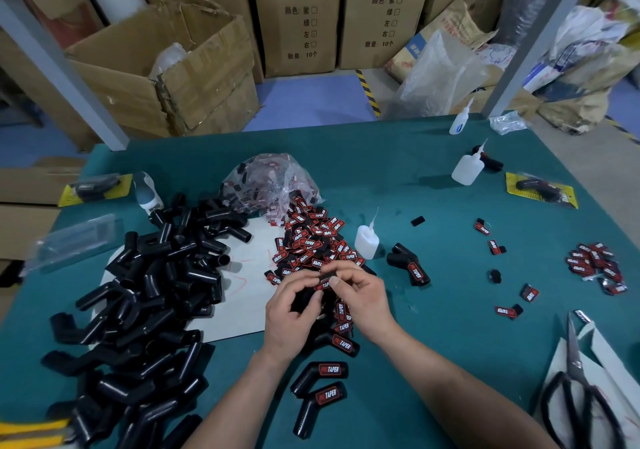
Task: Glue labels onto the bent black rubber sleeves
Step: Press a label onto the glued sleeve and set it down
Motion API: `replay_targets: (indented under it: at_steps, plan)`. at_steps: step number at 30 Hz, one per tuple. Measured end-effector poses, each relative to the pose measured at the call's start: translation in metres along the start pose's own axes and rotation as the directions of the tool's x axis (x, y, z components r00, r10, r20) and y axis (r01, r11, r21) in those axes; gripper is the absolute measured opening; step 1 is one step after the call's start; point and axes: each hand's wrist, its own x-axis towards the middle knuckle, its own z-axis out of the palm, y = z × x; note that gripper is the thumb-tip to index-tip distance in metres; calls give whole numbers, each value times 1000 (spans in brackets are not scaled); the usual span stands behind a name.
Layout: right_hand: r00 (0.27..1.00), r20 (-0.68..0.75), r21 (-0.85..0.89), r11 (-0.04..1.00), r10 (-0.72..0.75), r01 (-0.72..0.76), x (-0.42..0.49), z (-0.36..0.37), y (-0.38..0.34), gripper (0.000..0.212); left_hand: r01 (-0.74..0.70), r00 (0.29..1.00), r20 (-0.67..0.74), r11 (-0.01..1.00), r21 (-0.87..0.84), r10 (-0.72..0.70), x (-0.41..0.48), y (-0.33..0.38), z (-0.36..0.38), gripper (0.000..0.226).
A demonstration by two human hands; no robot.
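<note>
Your two forearms come in from the near edge of the counter (450,206) and meet over its middle, wrists close together and the backs of both hands turned up toward you. Your left grip (294,313) is curled round a black sleeve (304,300). The fingers wrap over it so that only a dark strip shows between fingers and palm. Your right grip (360,296) comes in from the other side with knuckles raised, its thumb and forefinger pinching a red-and-black label (322,285) at the upper end of that sleeve. The thumbnail faces up, and your left forefinger tip touches the label's lower edge. I cannot tell whether the label sits flat on the rubber, because your fingers cover most of it.

Both hands are over the near fringe of the loose label heap (311,244), which spills out of a clear plastic bag (273,182). Just right of the heap a small glue bottle (366,242) stands upright, apart from both hands. The pile of bare sleeves (149,310) lies to your left, partly on a white sheet (242,296). Two labelled sleeves (320,374) lie side by side by your left wrist, closer to you. The scissors (575,396) lie at the far right.
</note>
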Motion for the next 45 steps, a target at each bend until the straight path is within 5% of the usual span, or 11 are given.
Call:
replay_targets:
  at_steps: [15,19,30,37,40,45]
  plan:
    - [999,-21,-23,999,30,-30,0,3,12,26,167,986,41,977,-132,-163,-6,-9,1,37]
    - [1000,17,-26,1000,-1,1,-2,2,7,11,112,994,29,987,-118,-109,-6,-3,0,36]
    - [992,64,63,992,105,-109,-2,3,6,15,118,992,61,991,-61,-114,-6,-1,2,34]
    - [974,108,180,960,199,-216,3,2,1,20,148,984,-77,982,-116,-158,2,0,3,26]
    - [968,70,300,921,240,-250,5,0,1,21,274,942,-138,939,-209,-306,3,-1,1,36]
    - [999,11,-7,999,48,-48,4,-1,4,20,285,937,-151,940,-189,-315,3,2,2,31]
